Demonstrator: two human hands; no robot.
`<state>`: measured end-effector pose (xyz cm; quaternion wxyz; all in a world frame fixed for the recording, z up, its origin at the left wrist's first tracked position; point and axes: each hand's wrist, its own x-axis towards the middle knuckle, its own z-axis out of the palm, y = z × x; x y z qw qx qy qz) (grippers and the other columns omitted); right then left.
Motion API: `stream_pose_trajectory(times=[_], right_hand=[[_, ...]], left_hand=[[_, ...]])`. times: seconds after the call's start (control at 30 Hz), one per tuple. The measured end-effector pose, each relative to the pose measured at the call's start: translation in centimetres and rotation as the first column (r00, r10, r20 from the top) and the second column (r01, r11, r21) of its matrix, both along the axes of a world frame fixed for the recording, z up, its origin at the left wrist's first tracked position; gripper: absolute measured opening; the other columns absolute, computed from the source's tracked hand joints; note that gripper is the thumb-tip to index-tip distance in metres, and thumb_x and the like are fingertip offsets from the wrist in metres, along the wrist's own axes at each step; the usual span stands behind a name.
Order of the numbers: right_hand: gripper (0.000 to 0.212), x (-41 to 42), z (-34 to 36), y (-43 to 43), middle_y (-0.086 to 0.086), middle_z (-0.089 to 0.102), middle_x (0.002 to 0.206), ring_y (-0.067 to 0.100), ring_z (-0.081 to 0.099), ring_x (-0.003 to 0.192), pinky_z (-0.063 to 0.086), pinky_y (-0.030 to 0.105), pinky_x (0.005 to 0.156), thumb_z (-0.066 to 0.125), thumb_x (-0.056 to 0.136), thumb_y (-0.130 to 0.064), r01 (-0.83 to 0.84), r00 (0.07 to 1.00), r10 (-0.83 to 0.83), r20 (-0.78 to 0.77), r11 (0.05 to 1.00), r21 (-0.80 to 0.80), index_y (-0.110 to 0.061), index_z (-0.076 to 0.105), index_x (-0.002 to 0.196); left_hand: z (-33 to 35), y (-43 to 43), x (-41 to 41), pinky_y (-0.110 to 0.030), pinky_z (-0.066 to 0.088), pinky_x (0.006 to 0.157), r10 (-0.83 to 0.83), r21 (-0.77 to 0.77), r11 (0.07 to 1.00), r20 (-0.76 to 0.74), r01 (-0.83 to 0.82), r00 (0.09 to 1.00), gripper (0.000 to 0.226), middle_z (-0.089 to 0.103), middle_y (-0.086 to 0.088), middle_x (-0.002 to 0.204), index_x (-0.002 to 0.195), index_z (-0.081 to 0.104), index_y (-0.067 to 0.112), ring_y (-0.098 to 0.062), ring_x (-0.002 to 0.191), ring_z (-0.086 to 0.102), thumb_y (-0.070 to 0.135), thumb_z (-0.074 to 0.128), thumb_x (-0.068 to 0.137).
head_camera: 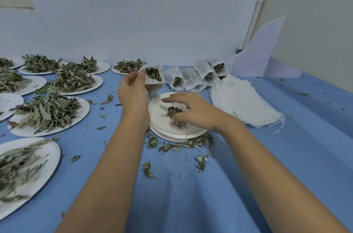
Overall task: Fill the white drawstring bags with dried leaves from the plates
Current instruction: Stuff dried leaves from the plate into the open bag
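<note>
Spreading across the lower view, the table (257, 175) wears a creased blue cloth and meets a pale wall (152, 13) behind. Along its left side lie white plates (84, 110) heaped with dried leaves (47, 110); several are cut off by the frame's edge. At the far right corner a white sheet (263, 57) curls up against the wall. Beside it a flat pile of empty bags (244, 99) lies with its strings trailing toward the near side. A stack of plates (172, 133) sits in the middle, partly covered by both forearms. Behind it a row of filled bags (193, 78) leans together, mouths showing leaf; how many there are is hard to tell.

The left hand (133, 93) holds the open bag (152, 78) raised above the stack's far edge, its fingers (141, 74) pinching the rim, with leaves visible inside. The right hand (193, 110) rests on the top plate, fingers curled down around a small clump (172, 110), forefinger stretched out. The clump's near part is hidden under the palm. Loose crumbs (181, 145) litter the cloth just in front of the stack and near the left plates.
</note>
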<state>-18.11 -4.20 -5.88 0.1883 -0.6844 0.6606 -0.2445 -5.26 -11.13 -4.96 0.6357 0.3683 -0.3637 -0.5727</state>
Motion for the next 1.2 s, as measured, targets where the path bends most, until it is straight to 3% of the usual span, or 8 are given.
stream_pose_trajectory(times=[0.13,0.27,0.5,0.77,0.9,1.03,1.13,1.2], right_hand=[[0.059,0.4,0.3,0.1,-0.014,0.018,0.157,0.019,0.015,0.138,0.018,0.044,0.112,0.053,0.086,-0.018,-0.029,0.96,0.069,-0.272,0.988,0.149,-0.043,0.042,0.138],[0.06,0.6,0.0,0.2,-0.018,0.02,0.156,0.007,0.024,0.141,0.023,0.021,0.107,0.051,0.085,-0.006,-0.095,0.979,0.123,-0.16,0.981,0.168,-0.034,0.047,0.138],[0.039,-0.1,0.1,0.4,-0.012,0.048,0.141,0.007,0.04,0.133,0.03,0.029,0.112,0.056,0.092,-0.006,-0.065,0.975,0.085,-0.204,0.993,0.103,-0.022,0.061,0.128],[0.024,0.3,-0.4,0.6,-0.003,0.072,0.108,0.013,0.06,0.105,0.048,0.029,0.091,0.062,0.091,-0.01,-0.011,0.957,-0.017,-0.29,0.996,-0.092,-0.018,0.072,0.111],[0.022,0.2,-0.5,0.4,0.0,0.073,0.102,0.012,0.063,0.094,0.048,0.018,0.084,0.062,0.09,-0.006,0.016,0.961,-0.059,-0.269,0.987,-0.159,-0.014,0.074,0.106],[0.018,-0.2,0.6,0.6,0.0,0.075,0.09,0.001,0.063,0.069,0.046,0.005,0.068,0.068,0.084,-0.005,0.191,0.98,-0.163,0.118,0.937,-0.292,-0.013,0.076,0.099],[0.019,-0.6,2.1,1.0,-0.003,0.074,0.081,0.006,0.069,0.075,0.053,0.014,0.075,0.07,0.079,0.002,0.277,0.833,-0.074,0.549,0.914,-0.297,-0.009,0.075,0.093],[0.02,-0.5,2.7,1.0,-0.003,0.074,0.079,0.009,0.071,0.078,0.055,0.017,0.075,0.069,0.079,0.005,0.302,0.722,-0.009,0.692,0.903,-0.304,-0.009,0.075,0.092]], left_hand=[[0.0,0.3,-0.3,-0.036,0.052,0.093,-0.028,0.005,1.0,0.056,0.028,0.998,0.004,0.061,-0.003,0.097,0.091,0.057,0.019,-0.014,0.087,0.063,0.016,0.057,0.095],[0.1,0.7,-0.4,-0.044,0.047,0.098,-0.039,0.024,0.999,0.059,0.038,0.997,0.005,0.062,-0.007,0.104,0.09,0.056,0.018,-0.027,0.108,0.06,0.017,0.058,0.094],[0.1,0.9,-0.3,-0.045,0.048,0.097,-0.059,0.031,0.998,0.044,0.058,0.997,0.014,0.06,-0.007,0.1,0.083,0.054,0.023,-0.021,0.093,0.059,0.017,0.058,0.095],[0.0,0.9,-0.4,-0.049,0.048,0.097,-0.065,0.04,0.997,0.022,0.064,0.998,0.003,0.063,-0.016,0.118,0.092,0.057,0.017,-0.036,0.11,0.06,0.016,0.058,0.094],[-0.4,0.7,-0.7,-0.034,0.056,0.085,-0.075,0.015,0.997,0.06,0.074,0.995,0.002,0.067,-0.007,0.098,0.092,0.06,0.016,-0.021,0.086,0.066,0.017,0.062,0.093],[-0.8,0.7,-0.9,-0.029,0.055,0.077,-0.069,-0.036,0.997,0.148,0.075,0.987,0.004,0.065,0.003,0.082,0.092,0.065,0.016,-0.014,0.077,0.062,0.019,0.066,0.089],[-1.1,0.6,-1.1,-0.031,0.054,0.077,-0.036,-0.107,0.992,0.269,0.067,0.962,0.009,0.066,0.005,0.082,0.096,0.068,0.016,-0.011,0.078,0.062,0.021,0.067,0.089],[-1.3,0.7,-1.1,-0.025,0.053,0.072,-0.006,-0.15,0.987,0.342,0.061,0.94,0.008,0.067,0.008,0.081,0.095,0.07,0.018,-0.006,0.074,0.062,0.023,0.066,0.089]])
